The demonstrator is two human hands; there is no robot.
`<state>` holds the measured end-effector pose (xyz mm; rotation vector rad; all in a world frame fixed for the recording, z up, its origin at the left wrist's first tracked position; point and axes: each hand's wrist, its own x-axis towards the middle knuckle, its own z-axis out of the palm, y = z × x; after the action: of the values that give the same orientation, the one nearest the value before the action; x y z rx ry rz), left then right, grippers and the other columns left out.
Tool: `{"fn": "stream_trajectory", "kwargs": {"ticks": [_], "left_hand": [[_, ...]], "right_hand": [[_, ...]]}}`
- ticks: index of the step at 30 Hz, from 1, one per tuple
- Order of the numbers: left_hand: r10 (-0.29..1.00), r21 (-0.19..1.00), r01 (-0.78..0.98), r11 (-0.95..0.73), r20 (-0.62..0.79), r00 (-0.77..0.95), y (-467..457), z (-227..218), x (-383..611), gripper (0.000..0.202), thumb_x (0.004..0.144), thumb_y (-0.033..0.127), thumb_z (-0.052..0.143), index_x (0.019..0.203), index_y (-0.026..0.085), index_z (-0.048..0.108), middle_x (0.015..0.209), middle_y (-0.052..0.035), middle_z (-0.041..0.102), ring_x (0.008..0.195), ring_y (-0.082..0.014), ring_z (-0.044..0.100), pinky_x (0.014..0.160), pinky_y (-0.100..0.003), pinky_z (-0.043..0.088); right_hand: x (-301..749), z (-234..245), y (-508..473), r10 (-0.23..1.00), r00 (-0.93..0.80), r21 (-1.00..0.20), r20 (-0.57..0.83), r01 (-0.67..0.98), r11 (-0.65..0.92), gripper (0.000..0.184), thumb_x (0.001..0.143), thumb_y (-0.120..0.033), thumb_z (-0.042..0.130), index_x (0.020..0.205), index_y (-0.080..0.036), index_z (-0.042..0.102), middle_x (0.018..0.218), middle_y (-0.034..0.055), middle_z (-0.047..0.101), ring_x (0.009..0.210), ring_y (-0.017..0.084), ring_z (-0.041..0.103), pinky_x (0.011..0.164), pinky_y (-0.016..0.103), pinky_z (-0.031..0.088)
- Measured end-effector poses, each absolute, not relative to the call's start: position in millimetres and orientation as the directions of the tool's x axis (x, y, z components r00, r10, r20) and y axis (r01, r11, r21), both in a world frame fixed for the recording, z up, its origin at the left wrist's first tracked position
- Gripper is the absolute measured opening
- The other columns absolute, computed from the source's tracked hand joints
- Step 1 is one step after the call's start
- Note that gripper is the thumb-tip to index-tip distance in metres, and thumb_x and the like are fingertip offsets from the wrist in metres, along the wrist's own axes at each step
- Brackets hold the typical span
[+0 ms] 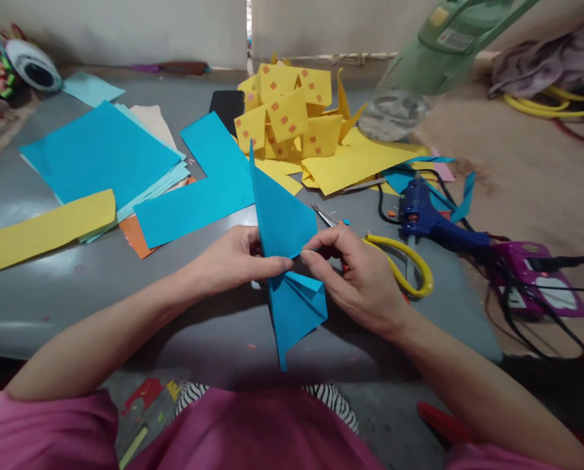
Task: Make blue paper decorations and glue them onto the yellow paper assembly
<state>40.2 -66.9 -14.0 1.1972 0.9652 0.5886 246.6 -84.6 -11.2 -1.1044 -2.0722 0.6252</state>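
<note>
A folded piece of blue paper (286,219) is held upright above the table's front part, its pleats fanning out on the right side. My left hand (253,258) grips its straight left edge, the thumb lying across the front. With thumb and fingertips my right hand (353,274) pinches the paper's right edge near the middle fold. Scissors (324,214) lie partly hidden behind my right hand. Beyond the folded paper, an L-shaped layout of blue paper (198,196) rests on the table.
On the grey table (184,320) are a blue paper stack (106,153), a yellow strip (51,228), folded yellow pieces with orange squares (287,114), and a black phone (227,108). At right are a green-topped bottle (400,98), a glue gun (434,222) and a purple power strip (541,281) with cords.
</note>
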Motion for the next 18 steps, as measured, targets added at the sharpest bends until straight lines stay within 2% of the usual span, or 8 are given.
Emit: {"fn": "stream_trajectory", "kwargs": {"ticks": [6, 11, 18], "left_hand": [[0.835, 0.953, 0.123, 0.277, -0.302, 0.461, -66.3, -14.2, 37.9, 0.023, 0.078, 0.036, 0.076, 0.089, 0.016, 0.072, 0.084, -0.0044, 0.073, 0.078, -0.0174, 0.067, 0.071, -0.029, 0.053], [0.818, 0.931, 0.078, 0.357, -0.352, 0.456, -65.7, -10.6, 39.5, 0.023, 0.075, 0.035, 0.079, 0.088, 0.016, 0.074, 0.087, -0.0045, 0.076, 0.075, -0.0170, 0.068, 0.072, -0.030, 0.055], [0.838, 0.932, 0.043, 0.360, -0.343, 0.424, -67.7, -8.9, 42.6, 0.026, 0.072, 0.036, 0.081, 0.088, 0.016, 0.075, 0.091, -0.0051, 0.077, 0.080, -0.0187, 0.070, 0.075, -0.031, 0.057]], "right_hand": [[247.7, -9.4, -82.8, 0.862, -0.349, -0.708, 0.368, 0.496, 0.503, 0.006, 0.092, -0.025, 0.066, 0.087, -0.023, 0.063, 0.080, -0.0004, 0.069, 0.064, 0.012, 0.060, 0.055, 0.026, 0.045], [249.4, -7.0, -81.5, 0.877, -0.338, -0.773, 0.342, 0.429, 0.467, 0.010, 0.090, -0.023, 0.069, 0.081, -0.022, 0.065, 0.077, -0.0007, 0.069, 0.065, 0.012, 0.060, 0.058, 0.026, 0.048], [245.6, -10.2, -83.2, 0.944, -0.261, -0.925, 0.200, 0.266, 0.270, 0.015, 0.087, -0.027, 0.073, 0.080, -0.021, 0.061, 0.075, -0.0021, 0.064, 0.065, 0.012, 0.061, 0.058, 0.024, 0.051]]}}
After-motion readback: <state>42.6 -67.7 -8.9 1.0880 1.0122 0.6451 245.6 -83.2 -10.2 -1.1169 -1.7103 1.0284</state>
